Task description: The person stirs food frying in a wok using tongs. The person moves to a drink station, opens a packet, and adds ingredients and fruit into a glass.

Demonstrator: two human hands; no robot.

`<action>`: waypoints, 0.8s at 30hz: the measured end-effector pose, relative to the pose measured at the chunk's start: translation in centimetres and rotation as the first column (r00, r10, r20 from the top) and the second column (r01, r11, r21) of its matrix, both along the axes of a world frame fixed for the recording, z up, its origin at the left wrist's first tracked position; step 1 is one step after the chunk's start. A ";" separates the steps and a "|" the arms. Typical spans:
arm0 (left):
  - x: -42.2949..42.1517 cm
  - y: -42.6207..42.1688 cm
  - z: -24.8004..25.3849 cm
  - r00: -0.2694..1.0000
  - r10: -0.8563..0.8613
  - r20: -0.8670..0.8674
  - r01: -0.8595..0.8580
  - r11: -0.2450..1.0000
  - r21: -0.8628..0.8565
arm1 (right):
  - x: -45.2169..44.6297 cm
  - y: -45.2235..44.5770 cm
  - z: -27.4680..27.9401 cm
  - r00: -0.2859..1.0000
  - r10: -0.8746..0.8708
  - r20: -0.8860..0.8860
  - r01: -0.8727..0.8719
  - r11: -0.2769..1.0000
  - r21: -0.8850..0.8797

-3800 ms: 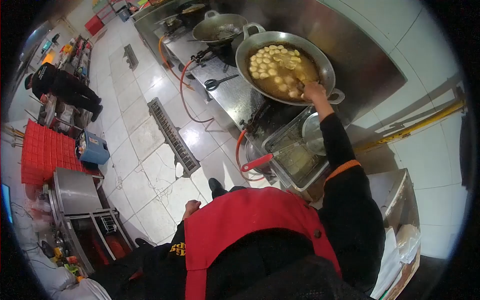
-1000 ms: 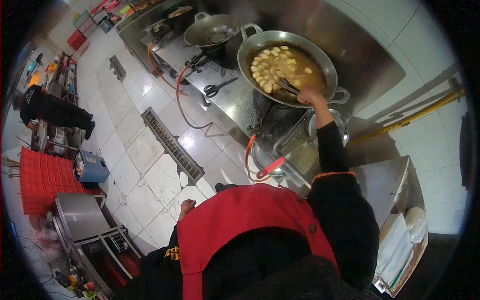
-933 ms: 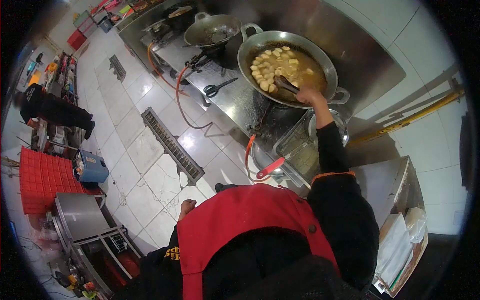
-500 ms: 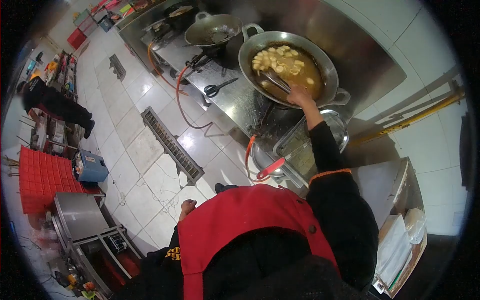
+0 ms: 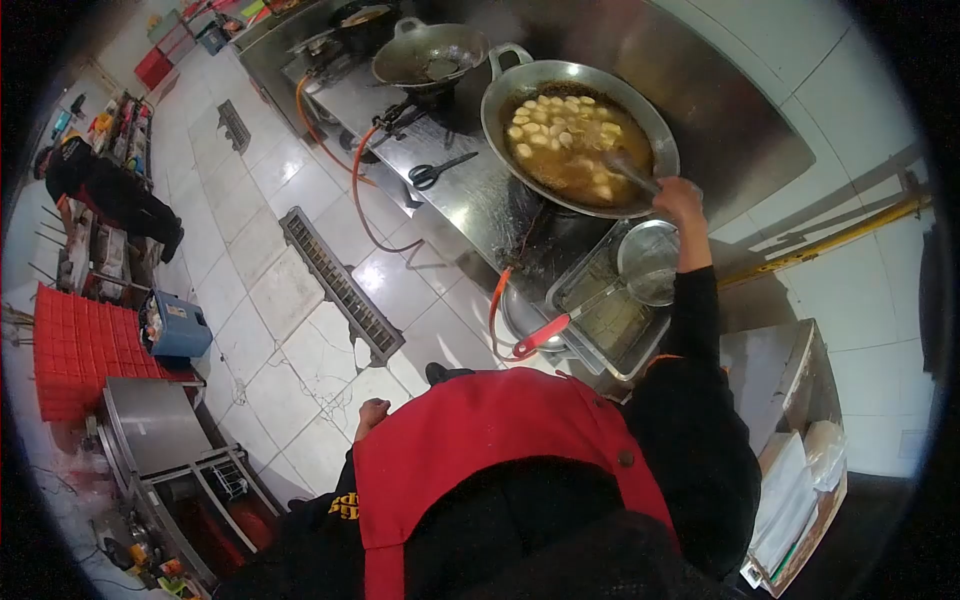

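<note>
My right hand (image 5: 678,203) is closed around the handle of a metal spatula (image 5: 636,174), over the near right rim of a big two-handled wok (image 5: 493,112). The spatula's far end dips into the brown liquid and is blurred. Pale, rounded food pieces (image 5: 540,130) float there, mostly towards the far left side of the wok. Below my right forearm, a round mesh strainer (image 5: 650,262) with a red handle lies across a rectangular metal tray (image 5: 625,372). Beside my red apron (image 5: 480,420), my left hand (image 5: 373,414) hangs low with its fingers curled, and nothing shows in it.
Scissors (image 5: 440,171) lie on the steel counter (image 5: 465,205) left of the wok. A second wok (image 5: 425,52) stands farther back. Orange hoses (image 5: 362,200) hang at the counter's front. A floor drain (image 5: 340,285) runs behind. Another person (image 5: 110,195) bends at the far left.
My right hand has moved right with the spatula, from inside the wok to its rim. The food pieces have spread out. The other person has bent lower.
</note>
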State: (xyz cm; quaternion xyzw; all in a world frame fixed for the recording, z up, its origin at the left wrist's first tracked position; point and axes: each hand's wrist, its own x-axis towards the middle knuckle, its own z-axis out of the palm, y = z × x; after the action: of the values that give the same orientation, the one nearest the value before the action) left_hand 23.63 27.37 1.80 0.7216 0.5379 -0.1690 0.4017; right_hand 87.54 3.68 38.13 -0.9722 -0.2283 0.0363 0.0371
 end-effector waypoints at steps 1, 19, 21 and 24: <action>0.1 0.1 -0.2 1.000 -0.012 0.007 0.011 1.000 0.024 | 0.3 -0.2 -0.1 0.993 -0.089 0.080 0.089 0.996 0.007; 3.6 -1.4 7.4 0.999 0.034 -0.013 -0.034 0.999 -0.001 | -4.7 4.4 0.4 0.979 0.035 -0.199 -0.074 0.979 -0.192; 6.1 -0.9 9.4 0.999 0.051 0.002 -0.051 0.999 0.002 | -6.3 3.8 1.6 0.988 0.070 -0.134 -0.087 0.989 -0.120; 8.8 2.1 5.8 0.950 -0.313 0.008 0.313 0.949 0.046 | -7.1 1.8 0.6 0.996 0.090 0.025 -0.091 0.996 0.022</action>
State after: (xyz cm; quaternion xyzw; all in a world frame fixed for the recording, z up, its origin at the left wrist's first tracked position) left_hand 32.45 29.52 7.64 0.8077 0.4172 -0.2134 0.3578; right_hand 80.45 5.49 38.73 -0.9607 -0.2729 0.0238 0.0441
